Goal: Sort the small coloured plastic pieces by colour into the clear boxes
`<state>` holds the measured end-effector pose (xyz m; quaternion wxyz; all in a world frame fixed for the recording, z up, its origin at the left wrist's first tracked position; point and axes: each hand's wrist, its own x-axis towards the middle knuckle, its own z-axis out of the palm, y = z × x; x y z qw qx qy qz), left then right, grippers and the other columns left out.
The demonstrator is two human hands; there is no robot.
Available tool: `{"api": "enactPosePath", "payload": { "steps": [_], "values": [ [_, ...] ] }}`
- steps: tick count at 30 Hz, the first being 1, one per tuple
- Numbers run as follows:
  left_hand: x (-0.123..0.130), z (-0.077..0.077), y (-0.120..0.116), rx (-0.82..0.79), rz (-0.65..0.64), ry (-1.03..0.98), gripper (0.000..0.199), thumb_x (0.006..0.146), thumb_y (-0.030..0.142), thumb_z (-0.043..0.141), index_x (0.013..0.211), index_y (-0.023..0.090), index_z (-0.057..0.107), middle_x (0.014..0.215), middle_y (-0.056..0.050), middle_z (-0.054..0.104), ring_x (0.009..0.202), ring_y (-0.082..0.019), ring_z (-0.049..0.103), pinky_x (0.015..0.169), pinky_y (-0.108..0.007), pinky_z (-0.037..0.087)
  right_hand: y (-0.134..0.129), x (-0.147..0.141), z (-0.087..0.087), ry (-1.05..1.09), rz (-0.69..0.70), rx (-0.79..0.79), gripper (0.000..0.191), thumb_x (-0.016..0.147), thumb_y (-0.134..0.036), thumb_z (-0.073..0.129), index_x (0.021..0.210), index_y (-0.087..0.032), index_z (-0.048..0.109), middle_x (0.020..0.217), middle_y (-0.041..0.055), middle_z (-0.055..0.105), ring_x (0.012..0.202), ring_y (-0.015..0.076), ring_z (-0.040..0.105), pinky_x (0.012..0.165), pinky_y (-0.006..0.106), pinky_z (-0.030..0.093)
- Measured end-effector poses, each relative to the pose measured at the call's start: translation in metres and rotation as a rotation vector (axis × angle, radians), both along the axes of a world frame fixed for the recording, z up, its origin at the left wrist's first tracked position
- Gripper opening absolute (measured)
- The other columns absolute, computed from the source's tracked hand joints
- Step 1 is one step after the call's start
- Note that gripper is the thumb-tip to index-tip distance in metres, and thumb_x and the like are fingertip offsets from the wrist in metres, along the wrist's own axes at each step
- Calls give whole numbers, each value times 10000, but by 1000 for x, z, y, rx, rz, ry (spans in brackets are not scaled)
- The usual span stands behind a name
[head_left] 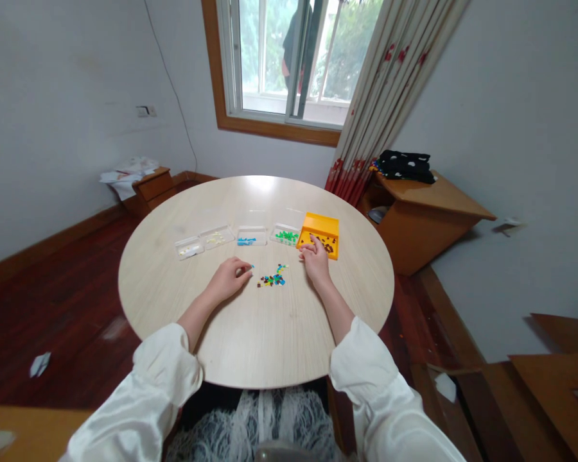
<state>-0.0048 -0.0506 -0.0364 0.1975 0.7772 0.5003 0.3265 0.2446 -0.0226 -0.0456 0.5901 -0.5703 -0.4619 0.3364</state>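
Observation:
My left hand hovers low over the table left of the loose pile, its fingertips pinched together with a small blue piece at their tips. A pile of small mixed pieces in blue, green, yellow and brown lies between my hands. My right hand is at the front edge of the yellow box, fingers apart, and no piece shows in it. Small brown pieces lie inside that box, partly hidden by my fingers.
On the round table, clear boxes stand in a row: a box with green pieces, one with blue pieces, one with pale yellow pieces, and a small white-piece box. A cabinet stands beyond the table's right side.

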Motion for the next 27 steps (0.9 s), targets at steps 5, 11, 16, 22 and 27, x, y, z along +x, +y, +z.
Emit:
{"api": "enactPosePath", "payload": {
  "steps": [5,11,16,22,27],
  "values": [
    [8,-2,-1,-36,80,33,154,724,240,576,771,178,708,813,-81,669,767,-203,610,767,-340,474,-3,-5,-1,-71,49,8,583,760,-209,462,1338,-180,390,890,43,599,739,129,575,703,278,507],
    [10,-1,-1,-11,104,59,161,718,216,532,701,191,690,770,-79,676,754,-211,614,756,-336,473,-10,-12,3,-167,57,47,487,755,-194,447,1239,-159,484,861,43,599,753,145,573,757,304,491],
    [10,-4,0,14,117,39,174,738,229,509,684,194,671,757,-80,674,757,-213,613,753,-335,466,-21,-27,6,-365,183,137,338,791,-203,432,1081,-155,599,850,57,614,737,156,566,723,300,483],
    [11,-6,4,4,121,16,186,779,243,494,693,182,648,745,-80,649,755,-212,597,751,-345,452,-34,-52,6,-573,320,234,282,826,-152,417,1000,-164,640,913,82,641,844,173,578,813,324,465],
    [11,-7,9,12,156,-9,159,783,233,492,681,184,604,732,-58,627,729,-193,576,726,-325,436,-37,-59,6,-689,357,257,277,839,-111,416,979,-167,648,928,92,645,897,192,572,843,347,441]
  ]
}}
